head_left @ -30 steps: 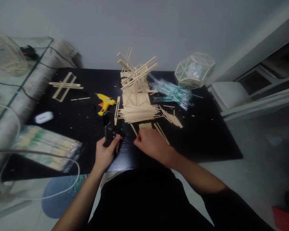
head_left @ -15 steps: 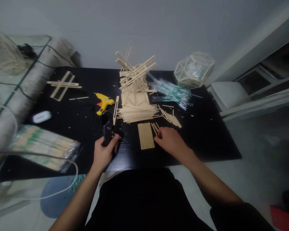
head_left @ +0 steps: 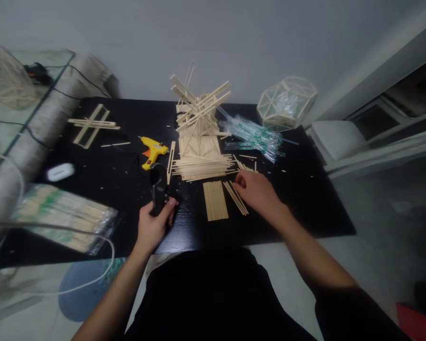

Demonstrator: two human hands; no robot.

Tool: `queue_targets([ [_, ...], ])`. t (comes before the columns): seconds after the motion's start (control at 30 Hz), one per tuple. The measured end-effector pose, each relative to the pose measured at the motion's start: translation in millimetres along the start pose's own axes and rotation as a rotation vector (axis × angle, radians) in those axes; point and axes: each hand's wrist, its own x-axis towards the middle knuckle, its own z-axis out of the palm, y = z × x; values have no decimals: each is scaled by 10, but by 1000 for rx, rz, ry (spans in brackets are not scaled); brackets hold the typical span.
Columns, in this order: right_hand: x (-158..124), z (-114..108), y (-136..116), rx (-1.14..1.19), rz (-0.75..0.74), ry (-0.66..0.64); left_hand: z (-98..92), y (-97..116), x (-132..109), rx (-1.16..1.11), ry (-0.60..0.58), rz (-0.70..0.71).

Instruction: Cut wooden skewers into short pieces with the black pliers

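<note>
My left hand (head_left: 154, 225) is wrapped round a black hand tool with a curved, ring-like head (head_left: 159, 192), held at the near side of the table. My right hand (head_left: 257, 189) is closed in a pinch just above a few loose wooden sticks (head_left: 236, 198); whether anything sits between its fingertips is hidden. Left of those sticks lies a flat, even row of wooden sticks (head_left: 216, 201). Behind the hand is a pile of short sticks (head_left: 244, 165), partly covered by it. A yellow glue gun (head_left: 153, 151) lies beyond the black tool.
A wooden stick windmill-like model (head_left: 199, 123) stands at the back, with long sticks (head_left: 202, 166) before it. Clear wrappers (head_left: 253, 135) and a geometric stick frame (head_left: 286, 102) are right. Crossed sticks (head_left: 94, 125), a white case (head_left: 61, 172) and a bagged stick bundle (head_left: 67, 215) lie left.
My right hand has moved away from me and slightly right, uncovering the few loose sticks beside the row. My left hand keeps the black tool in the same place.
</note>
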Motion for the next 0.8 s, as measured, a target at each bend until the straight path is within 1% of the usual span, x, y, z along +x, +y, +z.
queue_targets([
  [0.1, 170, 6, 100, -42, -34, 79, -2, -6, 1, -9, 3, -8],
  [0.23, 278, 61, 154, -63, -91, 79, -5, -17, 3, -17, 7, -9],
  [0.4, 301, 107, 149, -83, -135, 62, -1, -4, 6, -6, 9, -4],
  [0.53, 336, 165, 193, -83, -157, 66, -3, 3, 7, -6, 12, -3],
  [0.67, 367, 221, 254, -59, -238, 79, -4, -2, 5, -6, 13, -3],
  [0.73, 350, 187, 263, -12, -287, 107, 0, -2, 5, -7, 14, -8],
  [0.8, 300, 86, 252, 88, -332, 135, 6, 3, 6, -9, 16, -6],
])
